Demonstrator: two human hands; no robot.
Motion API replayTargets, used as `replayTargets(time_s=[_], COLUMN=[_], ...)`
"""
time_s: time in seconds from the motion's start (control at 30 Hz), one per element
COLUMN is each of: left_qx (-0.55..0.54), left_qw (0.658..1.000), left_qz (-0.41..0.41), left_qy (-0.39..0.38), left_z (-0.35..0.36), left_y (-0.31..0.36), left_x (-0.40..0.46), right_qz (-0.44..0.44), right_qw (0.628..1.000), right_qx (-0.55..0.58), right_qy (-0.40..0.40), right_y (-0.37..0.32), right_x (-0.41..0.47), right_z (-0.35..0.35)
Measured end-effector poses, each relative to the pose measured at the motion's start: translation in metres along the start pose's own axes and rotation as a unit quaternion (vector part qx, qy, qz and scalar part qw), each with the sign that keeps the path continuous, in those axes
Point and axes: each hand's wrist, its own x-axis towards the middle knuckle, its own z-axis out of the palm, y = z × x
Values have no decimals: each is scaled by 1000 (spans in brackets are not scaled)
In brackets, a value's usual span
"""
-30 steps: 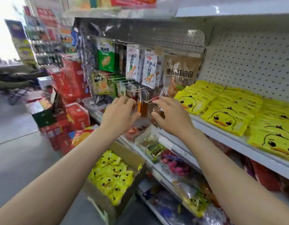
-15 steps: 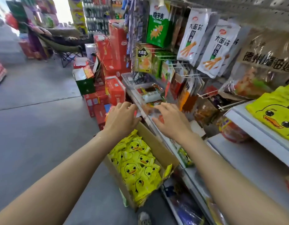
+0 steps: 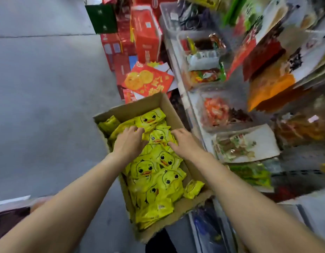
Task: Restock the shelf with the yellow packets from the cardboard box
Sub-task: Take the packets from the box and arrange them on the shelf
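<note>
Many yellow duck packets (image 3: 159,159) lie heaped in the cardboard box (image 3: 159,101) on the floor beside the shelf (image 3: 183,88). Left hand (image 3: 128,143) and right hand (image 3: 183,143) rest spread on them, fingers loose, likely to gather a stack.

Bright yellow packets (image 3: 154,167) printed with black-eyed, orange-billed duck faces are filling a plain brown cardboard box (image 3: 163,102), while red cartons (image 3: 146,37) are standing on the grey floor (image 3: 48,88).
</note>
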Motion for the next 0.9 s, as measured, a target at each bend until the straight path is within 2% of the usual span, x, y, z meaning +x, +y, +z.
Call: replayTargets(time_s=[0.17, 0.3, 0.53, 0.7, 0.9], left_qx=[-53, -79, -49, -81, -117], left_qw=[988, 972, 973, 968, 960], left_qz=[-55, -100, -108, -136, -143], left_qy=[-132, -199, -199, -195, -212], left_z=[93, 143, 188, 200, 196], left_y=[-22, -34, -38, -33, -43], left_x=[5, 15, 36, 32, 42], right_qz=[59, 81, 104, 94, 95], right_qw=[991, 983, 979, 979, 974], right_qx=[17, 60, 106, 136, 150], right_qy=[-118, -153, -142, -121, -139], right_y=[33, 53, 68, 68, 71], right_x=[41, 59, 68, 62, 66], right_z=[76, 118, 159, 170, 168])
